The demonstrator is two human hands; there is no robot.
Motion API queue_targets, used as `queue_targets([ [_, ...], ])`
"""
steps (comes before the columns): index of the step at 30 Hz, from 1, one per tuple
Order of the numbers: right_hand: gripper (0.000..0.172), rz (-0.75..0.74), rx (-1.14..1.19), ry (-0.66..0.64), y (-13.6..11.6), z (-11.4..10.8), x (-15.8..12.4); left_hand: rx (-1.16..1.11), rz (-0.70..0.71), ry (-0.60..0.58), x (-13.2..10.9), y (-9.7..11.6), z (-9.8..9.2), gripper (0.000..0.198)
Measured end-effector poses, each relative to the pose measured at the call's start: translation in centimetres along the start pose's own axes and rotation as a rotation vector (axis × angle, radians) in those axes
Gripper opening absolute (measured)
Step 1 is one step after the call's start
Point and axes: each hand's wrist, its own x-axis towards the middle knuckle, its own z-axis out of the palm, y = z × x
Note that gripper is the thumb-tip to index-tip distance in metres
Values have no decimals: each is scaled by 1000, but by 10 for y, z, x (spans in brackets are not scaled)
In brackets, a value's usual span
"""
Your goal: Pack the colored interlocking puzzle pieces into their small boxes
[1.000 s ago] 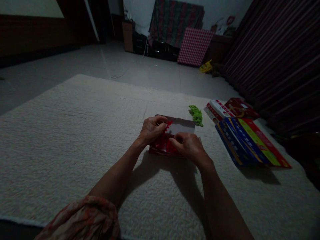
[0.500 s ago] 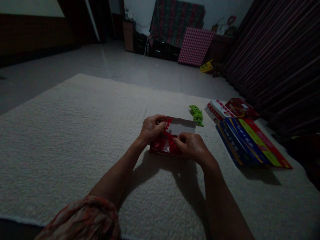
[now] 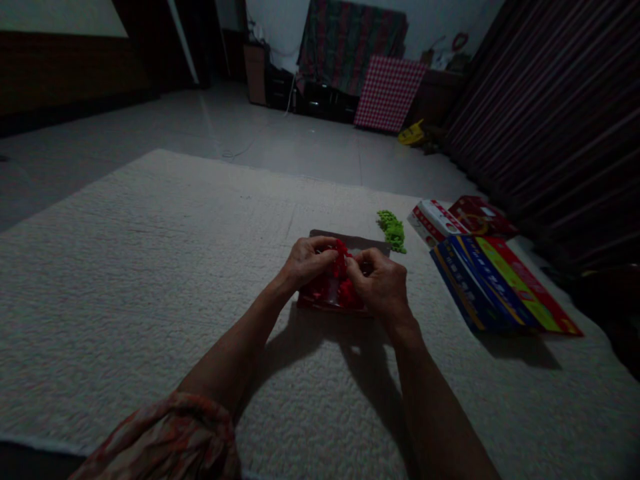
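Both hands meet over an open box (image 3: pixel 327 301) on the mat, with its grey flap (image 3: pixel 370 244) at the far side. My left hand (image 3: pixel 307 259) is closed around the left end of a cluster of small red toothed pieces (image 3: pixel 340 253). The fingertips of my right hand (image 3: pixel 381 279) pinch the right side of that cluster. More red is visible inside the box, partly hidden by my hands. A cluster of bright green pieces (image 3: pixel 392 230) lies on the mat just beyond the box to the right.
A flat blue, yellow and red carton (image 3: pixel 500 283) lies to the right on the pale quilted mat (image 3: pixel 150 267). Behind it are a white-and-red box (image 3: pixel 436 221) and a dark red box (image 3: pixel 483 217). A striped curtain (image 3: pixel 540 113) hangs at the far right.
The red pieces have been raised and bunched between my hands. My right hand has moved up and left, closer to my left hand. The box's far flap looks darker and more tilted.
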Motion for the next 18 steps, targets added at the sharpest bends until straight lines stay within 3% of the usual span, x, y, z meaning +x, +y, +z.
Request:
queue_targets([
  [8,15,-126,73,-49,1,1,0,-175,-171,-126,-1,5,-6,25],
  [12,22,-144,69,-66,1,3,0,-275,-184,-178,-1,4,-6,27],
  [18,19,-150,26,3,-1,8,-2,-318,-179,-187,-1,4,-4,29],
])
